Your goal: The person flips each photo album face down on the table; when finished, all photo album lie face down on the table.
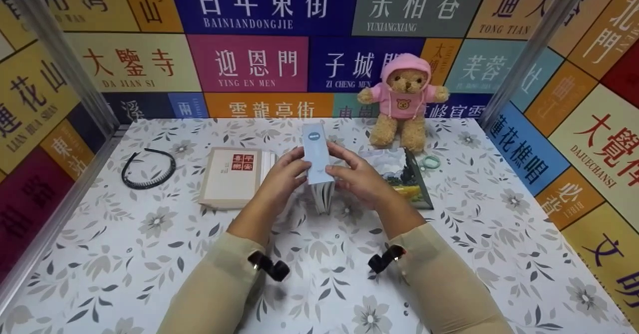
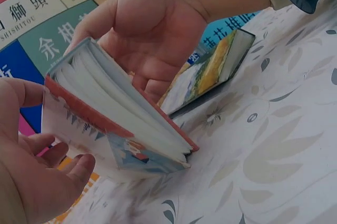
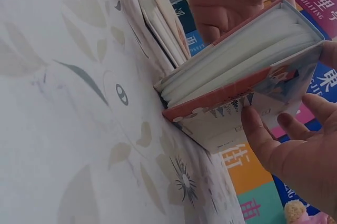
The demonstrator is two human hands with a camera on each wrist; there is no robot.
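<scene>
A small thick book (image 1: 315, 154) stands on the table, its pale blue spine facing me in the head view. Its off-white pages (image 2: 113, 95) fan slightly apart, and the cover carries red and blue print. My left hand (image 1: 283, 176) holds one side of it, thumb near the spine, fingers (image 2: 79, 171) on the cover. From the other side my right hand (image 1: 363, 178) holds it likewise, its fingers (image 3: 258, 134) against the printed cover. To the left lies a beige book (image 1: 227, 181) with a red square; a book with a landscape painting cover (image 1: 410, 174) lies right, partly behind my right hand.
A black headband (image 1: 172, 167) lies on the left of the flower-patterned table (image 1: 319, 274). A teddy bear (image 1: 403, 102) in a pink hoodie sits at the back right, with a mint green ring (image 1: 431, 162) before it. Printed panels (image 1: 249, 62) and metal posts (image 1: 524, 49) enclose the table.
</scene>
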